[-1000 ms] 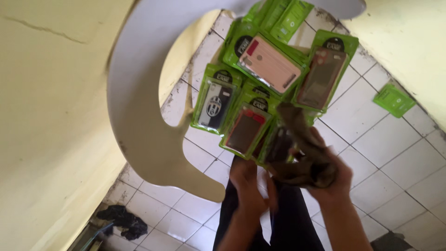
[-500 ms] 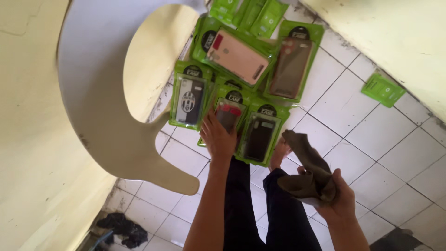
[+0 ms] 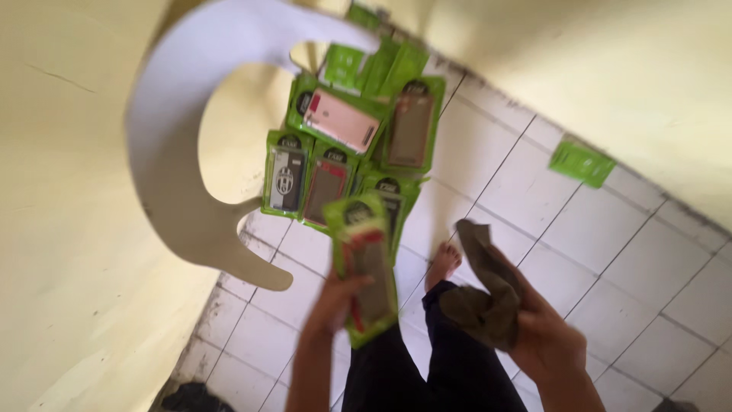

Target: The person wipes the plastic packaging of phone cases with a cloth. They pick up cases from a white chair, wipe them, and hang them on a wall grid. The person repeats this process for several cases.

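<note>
Upright, long axis vertical, the green phone-case package (image 3: 361, 268) sits gripped in the left hand (image 3: 333, 303), left of the right hand (image 3: 545, 336) clutching a brown cloth (image 3: 484, 294).

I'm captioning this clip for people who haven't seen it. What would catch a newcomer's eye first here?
The bright green phone-case packages spread over the white tiled floor at upper centre stand out first. Next, the left hand lifts one green package at lower centre, while the right hand grips a dark brown cloth. A white curved board fills the upper left.
</note>
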